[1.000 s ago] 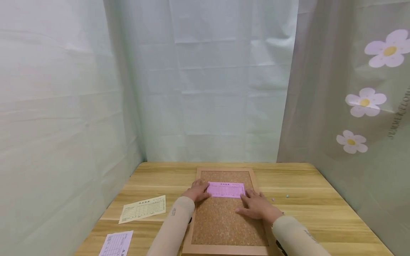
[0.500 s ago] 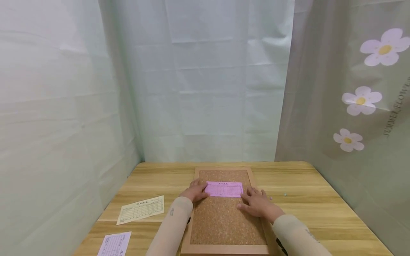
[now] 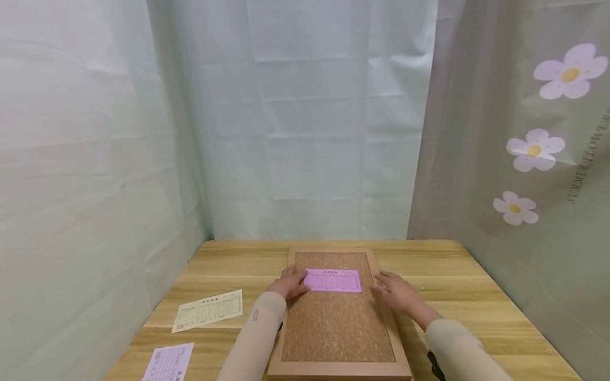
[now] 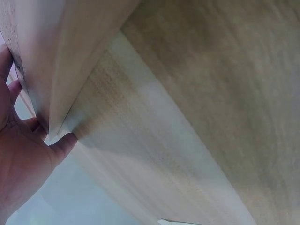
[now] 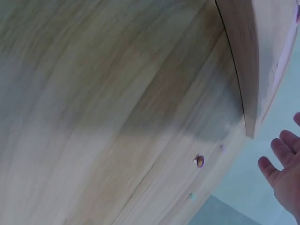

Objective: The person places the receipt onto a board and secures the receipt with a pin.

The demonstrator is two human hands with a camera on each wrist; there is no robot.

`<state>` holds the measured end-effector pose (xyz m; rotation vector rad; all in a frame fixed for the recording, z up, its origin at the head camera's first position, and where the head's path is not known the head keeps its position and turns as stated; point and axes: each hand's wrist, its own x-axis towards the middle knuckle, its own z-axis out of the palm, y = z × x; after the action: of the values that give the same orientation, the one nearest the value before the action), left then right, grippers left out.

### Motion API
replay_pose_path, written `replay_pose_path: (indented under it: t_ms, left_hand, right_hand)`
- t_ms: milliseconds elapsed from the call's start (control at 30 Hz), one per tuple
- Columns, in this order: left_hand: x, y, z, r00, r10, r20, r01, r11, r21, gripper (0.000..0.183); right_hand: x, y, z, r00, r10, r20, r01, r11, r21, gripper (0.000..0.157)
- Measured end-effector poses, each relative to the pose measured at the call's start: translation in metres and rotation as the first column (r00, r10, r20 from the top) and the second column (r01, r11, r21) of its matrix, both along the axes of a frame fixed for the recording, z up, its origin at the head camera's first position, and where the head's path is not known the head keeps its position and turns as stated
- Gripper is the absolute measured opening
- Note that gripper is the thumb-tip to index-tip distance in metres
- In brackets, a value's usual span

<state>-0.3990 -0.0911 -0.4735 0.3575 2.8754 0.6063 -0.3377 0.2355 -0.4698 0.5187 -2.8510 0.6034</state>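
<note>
A pink printed slip (image 3: 333,280) lies flat across the upper part of a wood-framed cork board (image 3: 338,330). My left hand (image 3: 289,284) rests over the board's left frame, its thumb on the slip's left edge. In the left wrist view, fingers of the left hand (image 4: 23,150) reach over the frame and one touches down by the tabletop. My right hand (image 3: 399,292) is over the board's right frame, fingers extended, apart from the slip's right edge. The right wrist view shows the right hand (image 5: 287,164) with spread fingers and nothing in them.
Left of the board lie a yellow printed slip (image 3: 208,311) and a lilac one (image 3: 168,362) on the wooden table (image 3: 476,328). Right of it are small pushpins, a purple pushpin (image 5: 200,161) and a green pushpin (image 5: 191,196) among them. Curtains (image 3: 314,132) surround the table.
My right hand has left the pink slip's right edge and moved right, onto the board's frame. The left hand and the slip stay in place on the board.
</note>
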Motion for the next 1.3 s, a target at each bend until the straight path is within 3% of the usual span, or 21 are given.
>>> replay_pose_path:
  t_ms: [267, 467, 867, 1067, 1300]
  left_hand:
    - [0.002, 0.0, 0.002, 1.0, -0.008, 0.0, 0.008, 1.0, 0.006, 0.059]
    - [-0.004, -0.001, -0.004, 1.0, -0.008, -0.001, 0.008, 1.0, -0.001, 0.061]
    - [-0.005, -0.001, -0.005, 1.0, 0.003, 0.01, -0.003, 1.0, 0.008, 0.059]
    - [-0.001, -0.001, -0.002, 1.0, -0.015, 0.0, 0.015, 1.0, 0.006, 0.058]
    - [0.004, -0.001, 0.004, 0.999, -0.04, -0.023, 0.04, 0.999, -0.001, 0.058]
  right_hand:
    - [0.005, 0.023, 0.008, 0.997, -0.039, -0.072, 0.028, 0.988, -0.152, 0.038]
    - [0.01, 0.038, 0.012, 0.998, -0.064, -0.018, 0.057, 0.963, -0.264, 0.039]
    - [0.019, 0.063, 0.013, 0.983, -0.166, 0.082, 0.185, 0.916, -0.357, 0.041]
    - [0.022, 0.072, 0.005, 0.974, -0.199, 0.105, 0.225, 0.894, -0.387, 0.042]
    - [0.025, 0.079, -0.002, 0.954, -0.24, 0.178, 0.295, 0.851, -0.435, 0.056]
